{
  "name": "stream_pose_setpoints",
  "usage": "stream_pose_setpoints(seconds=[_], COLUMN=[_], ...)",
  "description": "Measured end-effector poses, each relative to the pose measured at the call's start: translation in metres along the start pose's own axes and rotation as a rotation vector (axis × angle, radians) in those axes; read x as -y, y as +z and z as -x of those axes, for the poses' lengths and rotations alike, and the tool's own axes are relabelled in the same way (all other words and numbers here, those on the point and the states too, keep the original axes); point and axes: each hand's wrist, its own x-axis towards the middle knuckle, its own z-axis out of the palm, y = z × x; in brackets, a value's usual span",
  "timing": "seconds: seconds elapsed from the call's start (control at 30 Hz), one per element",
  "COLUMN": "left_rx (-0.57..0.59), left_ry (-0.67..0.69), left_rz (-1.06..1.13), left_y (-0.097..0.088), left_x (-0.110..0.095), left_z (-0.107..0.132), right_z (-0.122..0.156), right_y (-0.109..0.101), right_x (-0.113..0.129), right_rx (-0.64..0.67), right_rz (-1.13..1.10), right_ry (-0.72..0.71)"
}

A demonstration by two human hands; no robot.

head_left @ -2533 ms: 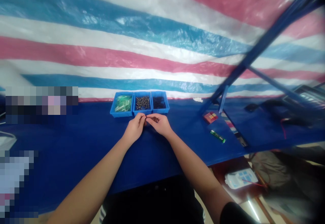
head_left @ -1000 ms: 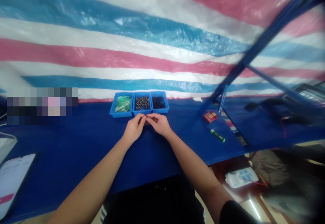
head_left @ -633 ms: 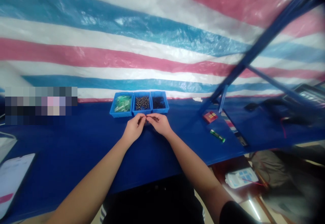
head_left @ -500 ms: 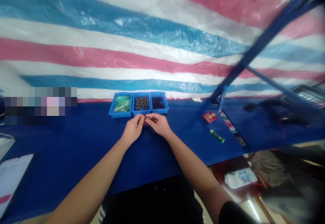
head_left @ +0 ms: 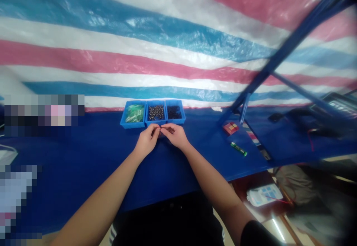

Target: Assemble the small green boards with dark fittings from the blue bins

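Tiny part [head_left: 160, 127], too small for us to tell its kind, is pinched where our two hands meet, just in front of the middle tray. Our left hand [head_left: 147, 140] and our right hand [head_left: 174, 135] are both closed, fingers curled inward and tips brought together on it from either side, low over the blue table cover [head_left: 83, 175]. Just beyond the hands stands a row of three blue plastic trays, side by side and touching. The left tray [head_left: 131, 126] holds green plastic pieces [head_left: 135, 113], the middle tray [head_left: 155, 124] holds small dark metal pieces [head_left: 156, 112], and the right tray [head_left: 175, 122] holds black pieces [head_left: 174, 112] whose shape we cannot make out. Well to our right on the cover lie a small red packet [head_left: 230, 128] and a green stick-shaped item [head_left: 238, 149], near each other but apart. Behind the table hangs a striped plastic tarp [head_left: 139, 41] in blue, white and pink, and a blue metal strut [head_left: 295, 45] runs diagonally across it on the right.
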Motion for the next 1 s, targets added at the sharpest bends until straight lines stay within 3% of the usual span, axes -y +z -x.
stream_pose_setpoints(seconds=[0.27,0.57,0.77,1.0], left_rx=[0.025,-0.001,0.012,-0.019], left_ry=[0.006,0.002,0.014,-0.009], left_rz=[-0.066,0.005,-0.017,0.024], left_y=[-0.0026,-0.0005,-0.0022,-0.0004], left_x=[-0.0027,-0.0023,-0.0014,-0.0014], left_z=[-0.0001,0.0007,0.0002,0.0012], right_z=[0.0015,-0.0002,0.0013,0.0002], right_y=[0.0018,-0.0016,0.0004,-0.0017], right_x=[-0.0063,0.0007,-0.0002,-0.0022], right_rx=[0.017,-0.042,-0.009,-0.015], right_rz=[0.027,0.052,-0.023,0.057], right_ry=[-0.032,-0.057,-0.030,-0.061])
